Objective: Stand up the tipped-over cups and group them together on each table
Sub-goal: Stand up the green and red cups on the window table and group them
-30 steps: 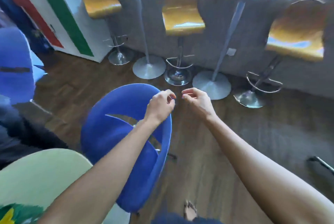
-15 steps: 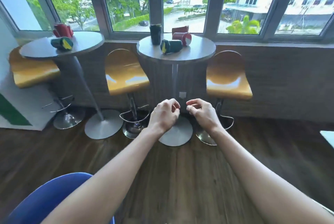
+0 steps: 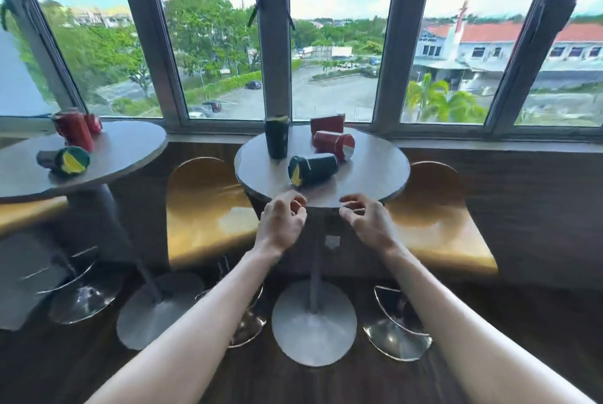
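Note:
On the round middle table (image 3: 375, 175) a dark green cup (image 3: 312, 169) lies on its side, mouth toward me. Behind it a red cup (image 3: 333, 144) also lies tipped. A dark green cup (image 3: 276, 136) stands upright at the back left and a red cup (image 3: 327, 124) stands at the back. The left table (image 3: 124, 149) carries a tipped green cup (image 3: 65, 159), an upright red cup (image 3: 74, 129) and another red cup (image 3: 93, 123) behind it. My left hand (image 3: 282, 220) and right hand (image 3: 365, 220) hover at the middle table's near edge, fingers loosely curled, holding nothing.
Yellow bar stools stand left (image 3: 205, 211) and right (image 3: 437, 224) of the middle table, another (image 3: 29, 212) under the left table. Chrome stool bases and the table's round foot (image 3: 314, 322) sit on the dark wood floor. A window wall runs behind both tables.
My view has risen and moved closer to the middle table. Both hands have risen to its near edge. The blue chair has left view.

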The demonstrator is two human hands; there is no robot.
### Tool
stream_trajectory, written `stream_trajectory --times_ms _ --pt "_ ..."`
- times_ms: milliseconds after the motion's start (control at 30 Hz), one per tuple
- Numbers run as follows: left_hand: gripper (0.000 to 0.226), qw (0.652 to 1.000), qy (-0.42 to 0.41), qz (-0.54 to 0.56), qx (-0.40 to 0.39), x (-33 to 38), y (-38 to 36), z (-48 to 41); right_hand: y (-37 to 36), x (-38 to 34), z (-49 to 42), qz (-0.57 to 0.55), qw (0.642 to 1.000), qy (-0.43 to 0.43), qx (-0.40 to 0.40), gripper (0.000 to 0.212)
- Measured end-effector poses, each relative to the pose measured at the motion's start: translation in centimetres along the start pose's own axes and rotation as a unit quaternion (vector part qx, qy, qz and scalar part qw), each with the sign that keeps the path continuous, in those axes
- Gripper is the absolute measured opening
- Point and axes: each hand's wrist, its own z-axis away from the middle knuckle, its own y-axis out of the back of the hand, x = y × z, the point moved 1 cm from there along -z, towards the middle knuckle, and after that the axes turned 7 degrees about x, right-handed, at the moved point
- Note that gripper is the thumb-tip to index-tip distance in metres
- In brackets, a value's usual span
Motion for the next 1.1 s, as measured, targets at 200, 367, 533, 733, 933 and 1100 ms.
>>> stream_trajectory --times_ms 200,367,533,733,933,1100 --pt "0.034 0.999 0.025 0.033 0.017 -2.6 -3.5 -10.1 -3.3 1.8 -11.6 -0.005 0.999 0.034 0.004 0.025" --pt "0.085 0.995 0.081 0.033 -0.043 -5.2 -7.9 -15.0 -5.9 5.2 -20.6 -0.013 0.999 0.021 0.036 0.026" --pt "0.117 0.990 0.103 0.070 -0.062 -7.2 -11.1 -17.9 -6.9 7.9 -29.3 0.013 0.998 -0.049 0.038 0.055" --pt "0.103 0.987 0.067 0.115 -0.089 -9.3 -12.7 -18.4 -7.8 10.5 -34.5 -0.012 0.991 -0.130 -0.002 0.098" --pt "0.086 0.985 0.031 0.138 -0.095 -10.0 -12.5 -19.0 -9.1 12.2 -33.3 -0.041 0.989 -0.137 0.027 0.095" --pt "0.103 0.991 -0.008 0.105 -0.081 -8.6 -11.3 -22.0 -9.5 12.5 -33.1 -0.052 0.990 -0.119 0.048 0.095"
